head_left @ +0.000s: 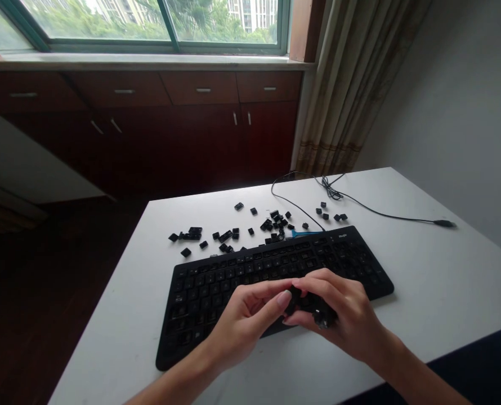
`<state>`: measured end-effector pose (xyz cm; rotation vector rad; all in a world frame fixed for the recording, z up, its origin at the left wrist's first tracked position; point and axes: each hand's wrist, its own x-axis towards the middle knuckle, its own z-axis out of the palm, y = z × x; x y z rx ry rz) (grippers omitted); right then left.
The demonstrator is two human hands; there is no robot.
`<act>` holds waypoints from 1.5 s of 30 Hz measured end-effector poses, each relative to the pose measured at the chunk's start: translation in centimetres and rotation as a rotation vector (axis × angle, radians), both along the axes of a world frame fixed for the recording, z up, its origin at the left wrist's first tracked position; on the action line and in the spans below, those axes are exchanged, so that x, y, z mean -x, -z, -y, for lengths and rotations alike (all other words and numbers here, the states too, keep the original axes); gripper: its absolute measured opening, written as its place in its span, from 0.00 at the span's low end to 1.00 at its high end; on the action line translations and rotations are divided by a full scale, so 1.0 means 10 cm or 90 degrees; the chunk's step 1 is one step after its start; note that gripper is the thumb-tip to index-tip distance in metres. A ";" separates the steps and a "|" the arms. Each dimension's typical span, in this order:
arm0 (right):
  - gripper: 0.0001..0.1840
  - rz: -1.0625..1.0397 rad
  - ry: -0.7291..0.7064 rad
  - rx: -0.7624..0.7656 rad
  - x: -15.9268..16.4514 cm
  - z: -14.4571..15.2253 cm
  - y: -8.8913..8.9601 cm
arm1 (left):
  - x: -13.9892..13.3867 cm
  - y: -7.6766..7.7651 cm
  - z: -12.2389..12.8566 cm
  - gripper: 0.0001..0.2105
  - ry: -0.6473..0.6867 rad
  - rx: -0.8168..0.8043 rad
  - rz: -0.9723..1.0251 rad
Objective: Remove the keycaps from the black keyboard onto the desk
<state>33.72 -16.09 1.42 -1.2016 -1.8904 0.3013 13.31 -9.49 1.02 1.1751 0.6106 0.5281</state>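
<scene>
A black keyboard (208, 295) lies at a slant on the white table (440, 292), with some of its keys off. Above its near edge my two hands meet. My left hand (240, 329) is closed, thumb and fingertips pinching a small black piece (294, 299) that looks like a keycap. My right hand (352, 315) is closed round a dark object (324, 316) with a shiny end; its kind is too dark to make out. The right fingertips also touch the small piece, and the fingers partly cover both things.
Loose black keycaps (192, 233) are scattered behind the keyboard. Among them lies a small brush with a blue handle (303, 233). A black cable (385, 214) runs to a plug (444, 223) at the right. Beyond the table stand dark red cabinets (170, 146) below a window.
</scene>
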 end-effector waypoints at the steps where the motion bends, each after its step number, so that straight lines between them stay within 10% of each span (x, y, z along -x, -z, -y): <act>1: 0.25 0.011 0.007 -0.006 -0.02 0.00 0.00 | 0.00 0.00 -0.01 0.18 -0.002 -0.008 -0.010; 12: 0.16 0.137 -0.136 -0.100 -0.14 -0.11 -0.15 | 0.03 -0.17 -0.04 0.20 0.051 -0.155 -0.063; 24: 0.15 0.226 -0.138 0.048 -0.83 -0.75 -0.12 | 0.35 0.01 -0.34 0.13 -0.030 -1.027 -0.347; 45: 0.14 0.222 -0.118 0.048 -0.87 -0.61 0.07 | 0.33 0.09 -0.24 0.06 -0.084 -0.991 -0.356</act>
